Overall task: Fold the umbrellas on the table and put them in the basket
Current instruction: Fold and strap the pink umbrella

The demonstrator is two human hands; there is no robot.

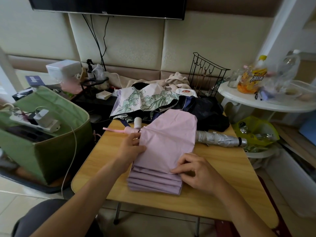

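A pink umbrella (168,142) lies on the wooden table (222,182), its canopy gathered into flat pleats stacked toward me. My left hand (131,147) grips the canopy's left edge near the pink handle (127,130). My right hand (196,171) pinches the top pleat at its near right corner. Behind it lie a floral white-and-green umbrella (145,100), a dark navy umbrella (205,110) and a rolled silver umbrella (220,138). The green fabric basket (56,147) stands on the floor to the left.
A power strip with chargers (39,120) sits in the basket, its cable hanging over the rim. A black wire rack (205,74) and a beige cloth are at the back. A white round table (266,100) with bottles stands on the right, a bin with a yellow bag below.
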